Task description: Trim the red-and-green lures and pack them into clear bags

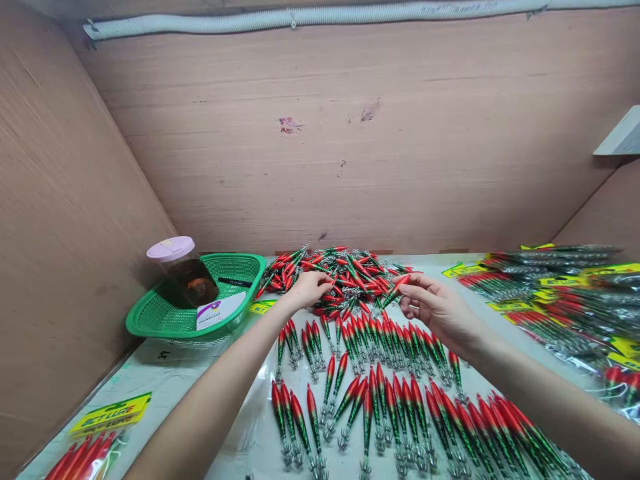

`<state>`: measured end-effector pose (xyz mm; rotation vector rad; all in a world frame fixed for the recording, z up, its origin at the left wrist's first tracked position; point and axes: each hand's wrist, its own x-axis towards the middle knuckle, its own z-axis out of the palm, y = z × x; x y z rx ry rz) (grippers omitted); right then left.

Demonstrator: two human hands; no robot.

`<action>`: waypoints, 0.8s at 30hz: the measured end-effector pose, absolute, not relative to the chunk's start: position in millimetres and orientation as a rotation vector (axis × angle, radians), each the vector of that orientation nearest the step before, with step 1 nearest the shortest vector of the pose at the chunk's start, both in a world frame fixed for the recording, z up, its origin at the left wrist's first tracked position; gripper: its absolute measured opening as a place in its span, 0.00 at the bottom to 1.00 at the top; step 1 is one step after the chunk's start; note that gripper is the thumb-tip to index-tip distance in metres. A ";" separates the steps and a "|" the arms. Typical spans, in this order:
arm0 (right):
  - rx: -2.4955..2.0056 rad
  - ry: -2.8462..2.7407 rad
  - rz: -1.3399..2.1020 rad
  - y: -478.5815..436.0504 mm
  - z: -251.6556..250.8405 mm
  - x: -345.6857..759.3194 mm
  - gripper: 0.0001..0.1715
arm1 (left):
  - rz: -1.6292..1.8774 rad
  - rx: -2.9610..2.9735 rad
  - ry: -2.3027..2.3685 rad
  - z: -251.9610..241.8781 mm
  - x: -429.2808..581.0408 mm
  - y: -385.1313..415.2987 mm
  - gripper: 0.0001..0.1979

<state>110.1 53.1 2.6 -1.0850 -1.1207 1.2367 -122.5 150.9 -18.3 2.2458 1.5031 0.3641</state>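
Observation:
My right hand pinches a red and green fishing lure between thumb and fingers, at the right side of a heap of lures. At the heap's left part is my left hand, its fingers bent together among the lures; what they hold, if anything, is hidden. Nearer to me, similar lures lie side by side in two rows, a back row and a front row. Their red tips point away from me and their metal hook crowns face me.
A green basket on the left holds a lidded cup of dark drink, a pen and a card. Bagged lures with yellow labels are stacked at right; another bag lies at front left. Wooden panels enclose the table.

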 end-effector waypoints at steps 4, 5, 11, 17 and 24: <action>-1.121 -1.080 1.277 44.4 -5.1 116.5 0.19 | 0.265 2.316 1.507 -13.2 -119.9 156.5 0.14; -1.127 -1.070 1.283 43.0 -6.7 118.0 0.19 | 0.232 2.331 1.509 -11.1 -119.5 158.1 0.14; -1.138 -1.065 1.291 35.6 -12.8 123.5 0.18 | 0.129 2.397 1.511 -4.7 -121.5 162.9 0.14; -1.137 -1.090 1.290 27.9 -11.4 123.2 0.20 | 0.162 2.402 1.394 -13.7 -118.8 161.9 0.13; -1.137 -1.142 1.296 17.2 -7.7 124.1 0.20 | 0.275 2.267 1.438 -18.5 -98.3 164.3 0.15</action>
